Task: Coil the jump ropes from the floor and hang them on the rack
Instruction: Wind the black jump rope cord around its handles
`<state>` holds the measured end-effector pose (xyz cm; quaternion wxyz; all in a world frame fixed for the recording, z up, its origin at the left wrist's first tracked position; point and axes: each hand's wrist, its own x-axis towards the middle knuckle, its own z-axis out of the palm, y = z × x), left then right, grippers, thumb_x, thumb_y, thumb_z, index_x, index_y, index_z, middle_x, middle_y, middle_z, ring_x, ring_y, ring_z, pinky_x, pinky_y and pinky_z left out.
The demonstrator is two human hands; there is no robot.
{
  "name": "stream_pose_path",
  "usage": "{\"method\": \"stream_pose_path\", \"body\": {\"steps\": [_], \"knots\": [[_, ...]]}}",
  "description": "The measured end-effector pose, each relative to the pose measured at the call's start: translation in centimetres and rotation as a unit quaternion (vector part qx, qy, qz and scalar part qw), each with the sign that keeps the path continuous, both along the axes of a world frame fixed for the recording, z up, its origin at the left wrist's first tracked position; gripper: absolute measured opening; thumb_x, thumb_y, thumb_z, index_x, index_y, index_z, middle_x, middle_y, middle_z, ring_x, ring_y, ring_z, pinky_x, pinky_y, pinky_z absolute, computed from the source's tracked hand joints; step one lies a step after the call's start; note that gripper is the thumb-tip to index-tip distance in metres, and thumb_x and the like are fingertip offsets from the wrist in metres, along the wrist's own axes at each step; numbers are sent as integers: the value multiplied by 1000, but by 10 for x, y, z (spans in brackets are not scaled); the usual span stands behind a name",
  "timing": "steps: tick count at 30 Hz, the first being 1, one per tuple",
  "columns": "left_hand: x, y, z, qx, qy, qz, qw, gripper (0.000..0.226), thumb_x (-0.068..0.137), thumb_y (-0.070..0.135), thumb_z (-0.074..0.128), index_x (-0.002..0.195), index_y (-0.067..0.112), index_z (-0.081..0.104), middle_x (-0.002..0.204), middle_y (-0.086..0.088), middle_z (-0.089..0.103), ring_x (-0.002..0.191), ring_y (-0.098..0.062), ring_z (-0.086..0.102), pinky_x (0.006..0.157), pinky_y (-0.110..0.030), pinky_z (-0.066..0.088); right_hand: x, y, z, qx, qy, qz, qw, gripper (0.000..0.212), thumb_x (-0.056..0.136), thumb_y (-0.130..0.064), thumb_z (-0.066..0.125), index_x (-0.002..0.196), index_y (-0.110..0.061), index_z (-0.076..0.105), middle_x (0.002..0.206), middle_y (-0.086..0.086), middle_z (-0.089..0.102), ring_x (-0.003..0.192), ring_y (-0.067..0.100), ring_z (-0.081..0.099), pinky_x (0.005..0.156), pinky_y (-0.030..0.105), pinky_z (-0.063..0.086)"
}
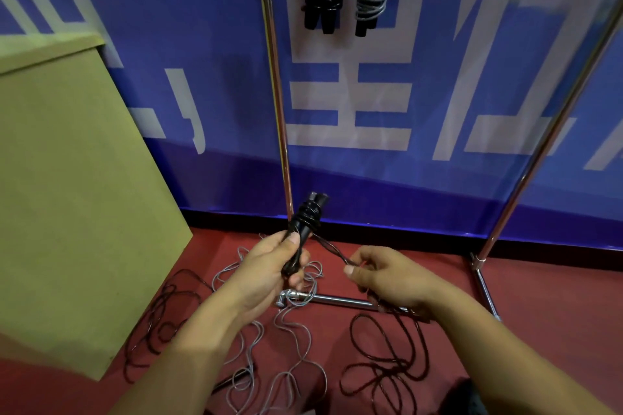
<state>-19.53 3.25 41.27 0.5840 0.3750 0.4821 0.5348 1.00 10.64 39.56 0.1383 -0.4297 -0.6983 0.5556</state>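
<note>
Handles [305,229] stand gripped in my left hand [269,266], long axis toward one o'clock, a few black turns wound on. Cord [332,251] leaves them toward four o'clock into my right hand's [381,276] pinch (slack trails to the floor).

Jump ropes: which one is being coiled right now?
The black rope held in the left hand, its cord pinched by the right hand. The grey rope lies loose on the floor; two bundles already hang.

A blue banner wall [219,84] with white characters backs a red floor [539,296] beside a tan board [67,195].
</note>
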Motion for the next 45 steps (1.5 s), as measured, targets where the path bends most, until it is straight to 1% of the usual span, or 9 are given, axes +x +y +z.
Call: {"method": "stream_pose_path", "body": {"steps": [7, 14, 18, 22, 28, 35, 39, 42, 45], "knots": [[-10, 9, -22, -24, 228, 78, 970, 22, 104, 22, 49, 85, 12, 52, 66, -1, 55, 47, -11, 45, 57, -32, 42, -7, -17, 11, 207, -79, 87, 971, 21, 94, -35, 62, 76, -24, 58, 54, -22, 51, 52, 0, 42, 53, 14, 33], [-16, 15, -39, -74, 457, 97, 881, 14, 98, 33, 57, 88, 23, 59, 74, 1, 68, 63, -16, 61, 58, -29, 43, -9, -22, 13, 313, -86, 106, 940, 32, 98, -41, 52, 73, -21, 57, 58, -5, 49, 57, 10, 45, 59, 31, 37], [-7, 20, -46, -74, 535, 46, 841, 8, 99, 32, 56, 94, 26, 59, 76, 3, 61, 78, -25, 62, 65, -32, 42, -9, -21, 14, 373, -132, 81, 915, 40, 98, -44, 49, 62, -28, 37, 58, -8, 40, 60, 14, 39, 58, 36, 36], [7, 25, -52, -85, 591, -22, 802, 16, 96, 39, 56, 102, 25, 60, 94, -2, 69, 92, -28, 65, 76, -37, 51, -4, -18, 16, 407, -144, 22, 902, 24, 98, -45, 49, 88, -28, 63, 72, -11, 49, 76, 22, 54, 63, 35, 40], [28, 15, -37, -42, 642, -189, 742, 25, 95, 40, 59, 111, 21, 61, 105, -6, 68, 99, -28, 63, 78, -32, 48, 1, -4, 14, 430, -187, -19, 883, 31, 98, -52, 43, 106, -30, 64, 101, -7, 65, 93, 21, 63, 73, 34, 44], [25, -6, -11, 23, 596, -242, 765, 10, 95, 30, 62, 92, 22, 59, 78, 7, 58, 78, -20, 58, 71, -33, 45, 8, 12, 9, 359, -227, -114, 898, 51, 73, -78, 58, 81, -28, 66, 76, -7, 68, 76, 16, 62, 59, 28, 41], [16, -15, -12, 35, 359, -297, 884, 16, 99, 20, 56, 100, 4, 58, 85, 3, 67, 74, -15, 65, 75, -33, 54, 7, 17, 11, 228, -162, -140, 950, 65, 56, -84, 62, 63, -20, 60, 55, -6, 59, 56, 11, 55, 53, 27, 40], [12, -18, -5, 51, 190, -276, 941, 42, 96, 36, 58, 108, -5, 54, 86, -3, 67, 72, -18, 65, 72, -28, 52, 4, 18, 11, 133, -61, -116, 982, 47, 66, -58, 77, 59, -16, 58, 49, -6, 54, 51, 11, 47, 52, 29, 44], [13, -17, 1, 68, 124, -225, 964, 41, 93, 37, 53, 114, 1, 55, 83, -5, 65, 66, -19, 63, 68, -27, 52, -5, 11, 9, 73, -8, -95, 993, 26, 83, -23, 69, 61, -17, 56, 50, -3, 55, 49, 15, 46, 48, 28, 40]]}}
